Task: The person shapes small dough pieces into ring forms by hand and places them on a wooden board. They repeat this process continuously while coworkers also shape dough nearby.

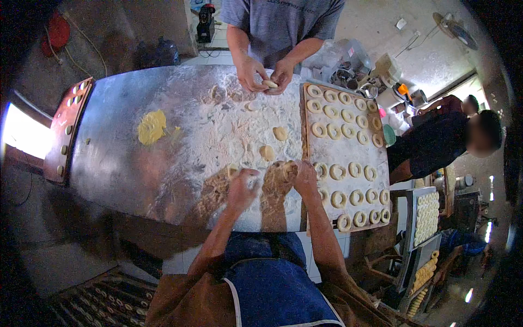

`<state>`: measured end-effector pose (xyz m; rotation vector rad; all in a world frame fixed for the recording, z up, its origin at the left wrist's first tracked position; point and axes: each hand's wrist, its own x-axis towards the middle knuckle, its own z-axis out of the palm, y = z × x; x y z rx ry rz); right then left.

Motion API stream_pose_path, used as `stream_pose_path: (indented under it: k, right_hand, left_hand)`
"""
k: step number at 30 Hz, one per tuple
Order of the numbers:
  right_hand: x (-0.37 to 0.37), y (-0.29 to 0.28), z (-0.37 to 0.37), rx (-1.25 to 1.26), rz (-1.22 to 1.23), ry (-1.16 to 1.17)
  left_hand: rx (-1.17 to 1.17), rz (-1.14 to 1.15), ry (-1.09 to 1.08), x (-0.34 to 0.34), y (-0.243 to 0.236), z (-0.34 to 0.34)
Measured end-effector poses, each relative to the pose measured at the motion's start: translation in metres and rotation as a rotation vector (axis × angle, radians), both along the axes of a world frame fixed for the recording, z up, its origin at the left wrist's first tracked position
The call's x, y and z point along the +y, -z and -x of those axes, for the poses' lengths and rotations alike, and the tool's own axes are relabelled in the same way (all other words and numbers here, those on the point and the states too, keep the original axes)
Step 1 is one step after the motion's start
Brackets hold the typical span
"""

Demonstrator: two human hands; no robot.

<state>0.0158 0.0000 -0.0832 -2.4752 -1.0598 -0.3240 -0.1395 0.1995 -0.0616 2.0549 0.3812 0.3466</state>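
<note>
My left hand (243,188) is over the floured tabletop, its fingers curved and apart, slightly smeared by motion. Beside its fingertips lies a small dough piece (233,171). By the left edge of the tray (343,151), my right hand (306,179) has its fingers bent together at a shaded roundish shape (291,171); whether that is dough I cannot make out. Further up the table lie a flattened dough piece (266,152) and another dough piece (280,133). Dough rings (338,171) stand in rows on the tray.
Across the table, a co-worker's hands (267,77) hold a dough piece. A yellow soft mass (152,127) sits left of the flour. A reddish tray (68,131) with dough pieces is at the far left. Another person (436,133) and racked trays (426,218) are at right.
</note>
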Motion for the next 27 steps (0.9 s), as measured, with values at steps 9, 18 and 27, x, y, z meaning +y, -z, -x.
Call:
stream_pose_path:
  k: [9, 18, 27]
  right_hand:
    - [0.015, -0.079, 0.048, 0.768, -0.388, 0.057]
    - [0.003, -0.076, 0.052, 0.914, -0.532, 0.059]
    - [-0.014, -0.114, 0.042, 1.187, -0.573, -0.212]
  left_hand:
    - [-0.047, 0.662, 0.041, -0.050, -0.012, -0.019]
    - [-0.027, 0.460, 0.054, -0.054, -0.046, -0.014]
    - [-0.237, 1.569, 0.031, -0.095, -0.016, -0.034]
